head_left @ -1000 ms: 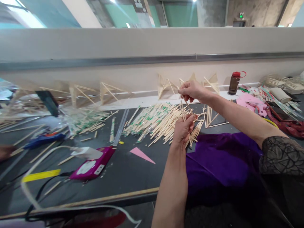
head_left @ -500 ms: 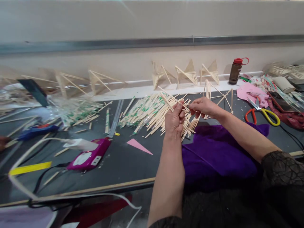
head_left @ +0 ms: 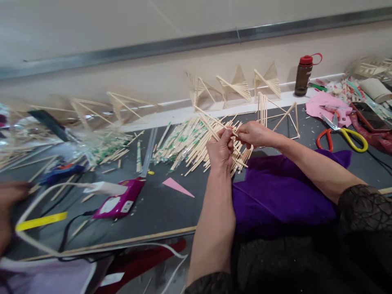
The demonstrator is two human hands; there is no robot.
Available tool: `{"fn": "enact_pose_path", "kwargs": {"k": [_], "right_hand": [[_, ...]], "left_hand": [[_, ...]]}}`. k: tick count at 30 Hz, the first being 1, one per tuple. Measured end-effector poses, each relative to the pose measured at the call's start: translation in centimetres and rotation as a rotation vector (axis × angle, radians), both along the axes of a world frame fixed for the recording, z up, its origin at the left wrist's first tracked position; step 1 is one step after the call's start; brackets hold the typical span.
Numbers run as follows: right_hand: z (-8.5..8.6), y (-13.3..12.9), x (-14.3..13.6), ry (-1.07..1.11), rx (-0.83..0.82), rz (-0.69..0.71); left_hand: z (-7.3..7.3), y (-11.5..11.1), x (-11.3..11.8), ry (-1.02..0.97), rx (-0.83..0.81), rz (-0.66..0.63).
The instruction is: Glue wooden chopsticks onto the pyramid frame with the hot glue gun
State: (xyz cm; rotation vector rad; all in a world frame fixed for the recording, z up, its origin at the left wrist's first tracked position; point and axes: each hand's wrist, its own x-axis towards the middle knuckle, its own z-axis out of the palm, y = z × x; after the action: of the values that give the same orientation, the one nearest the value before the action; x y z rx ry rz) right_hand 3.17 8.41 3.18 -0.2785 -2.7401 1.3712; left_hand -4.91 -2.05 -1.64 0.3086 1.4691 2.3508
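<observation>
sticks [head_left: 210, 117] lay crossed in the closed left hand [head_left: 219, 149] above the loose pile [head_left: 197, 153]; the right hand [head_left: 254, 134], raised apart a second earlier, had come down and pinched one, so both shared the hold.

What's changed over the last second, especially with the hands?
The right hand came down from above the left hand and is now beside it, at the held sticks. More of another person's hand shows at the left edge. The left hand still grips the sticks; the bottle and purple cloth stayed put.
</observation>
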Motion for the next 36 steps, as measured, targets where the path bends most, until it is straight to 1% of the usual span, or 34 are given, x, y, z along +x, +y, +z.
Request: {"fn": "enact_pose_path", "kwargs": {"k": [2,3,4,6,10,12,14,18,21,26,32,36], "right_hand": [[0.1,-0.3,0.0,-0.013,0.080,-0.009],[0.0,-0.4,0.0,-0.013,0.078,-0.014],[-0.1,-0.4,-0.1,-0.011,0.041,-0.019],[-0.7,-0.2,-0.3,0.003,-0.115,-0.024],[-1.9,0.5,-0.6,0.014,-0.496,0.004],[-2.2,0.8,-0.6,-0.003,-0.626,0.021],[-2.2,0.9,-0.6,-0.019,-0.692,0.018],[-1.7,1.1,-0.5,-0.031,-0.698,-0.032],[-1.5,1.0,-0.5,-0.012,-0.667,-0.030],[-2.1,0.9,-0.9,0.018,-0.604,-0.075],[-2.5,1.0,-0.9,-0.010,-0.649,-0.081],[-2.7,1.0,-0.9,-0.008,-0.691,-0.074]], "left_hand": [[0.1,0.1,0.1,0.002,-0.013,0.018],[0.1,0.1,0.1,0.002,-0.016,0.024],[0.1,0.2,0.1,0.002,-0.016,0.027],[0.1,0.1,0.1,0.004,-0.004,0.016],[-0.1,-0.1,-0.1,0.016,0.027,-0.053],[-0.2,-0.3,-0.2,0.011,0.038,-0.083],[-0.3,-0.4,-0.5,-0.005,0.056,-0.086],[-0.4,-0.7,-1.0,-0.030,0.093,-0.060],[-0.5,-0.7,-1.2,-0.005,0.090,-0.064],[-0.7,-0.4,-1.0,0.085,0.057,-0.024],[-1.3,-0.1,-0.5,0.261,-0.064,0.014],[-1.2,-0.2,-0.3,0.250,-0.048,-0.021]]}}
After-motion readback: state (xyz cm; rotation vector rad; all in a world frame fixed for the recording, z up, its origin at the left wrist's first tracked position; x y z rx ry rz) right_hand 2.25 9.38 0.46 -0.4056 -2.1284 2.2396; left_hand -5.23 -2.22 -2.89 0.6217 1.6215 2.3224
